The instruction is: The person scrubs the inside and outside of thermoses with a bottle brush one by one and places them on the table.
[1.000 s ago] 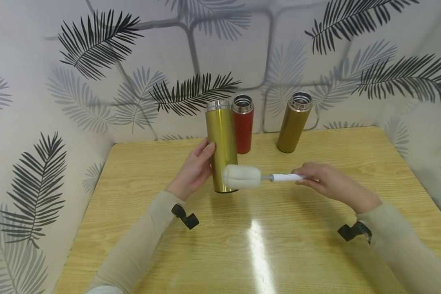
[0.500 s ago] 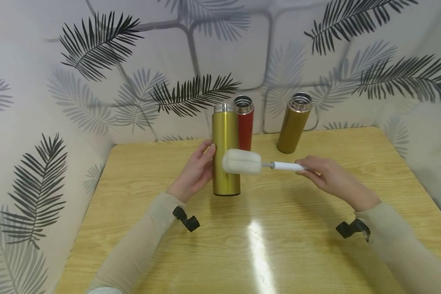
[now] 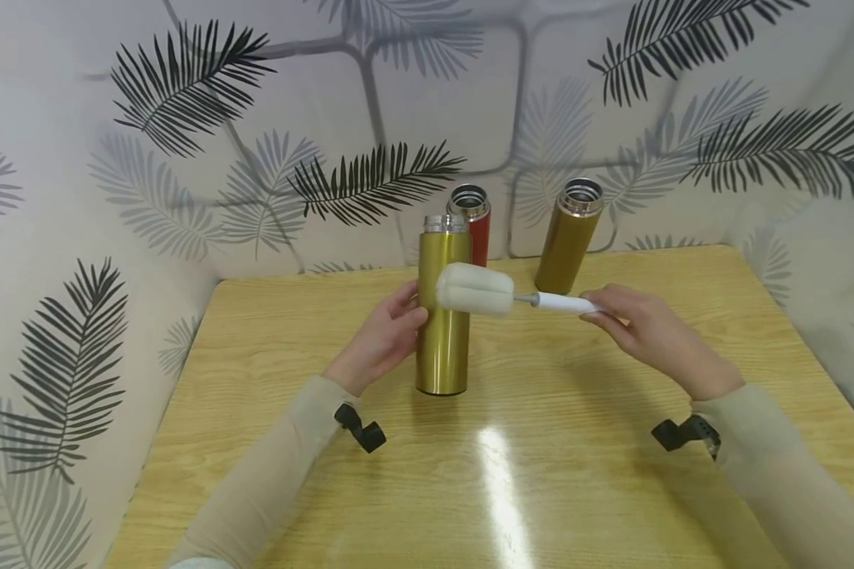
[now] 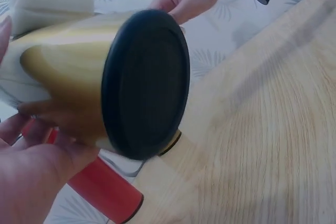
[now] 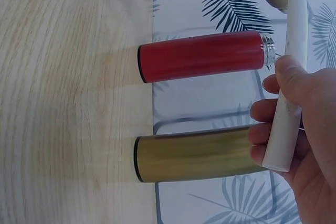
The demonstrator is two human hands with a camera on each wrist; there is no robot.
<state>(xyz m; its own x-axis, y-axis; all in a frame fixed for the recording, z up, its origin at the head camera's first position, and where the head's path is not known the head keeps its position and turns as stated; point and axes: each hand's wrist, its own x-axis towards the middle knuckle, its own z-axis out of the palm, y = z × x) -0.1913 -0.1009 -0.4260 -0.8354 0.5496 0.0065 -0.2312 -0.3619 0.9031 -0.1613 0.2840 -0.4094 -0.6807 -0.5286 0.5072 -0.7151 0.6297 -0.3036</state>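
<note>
My left hand (image 3: 383,338) grips a gold vacuum flask (image 3: 442,359) around its left side, and the flask stands upright with no lid on its steel neck. In the left wrist view the black base (image 4: 149,85) of this flask shows fully, raised off the table. My right hand (image 3: 651,332) holds a sponge bottle brush (image 3: 475,289) by its white handle (image 5: 289,121), thumb laid along it. The brush lies level, and its cream sponge head overlaps the flask's front in the head view. Part of the flask's body is hidden behind the sponge.
Behind the held flask, a lidless red flask (image 3: 480,237) stands near the table's back edge, partly covered. A darker gold flask (image 3: 568,245), also lidless, stands to its right. The wooden table (image 3: 292,490) meets a leaf-patterned wall (image 3: 242,103) at the back.
The gold flask has come upright from a slight tilt and shifted a little right and nearer. My right hand has raised the brush from the flask's foot to its upper half.
</note>
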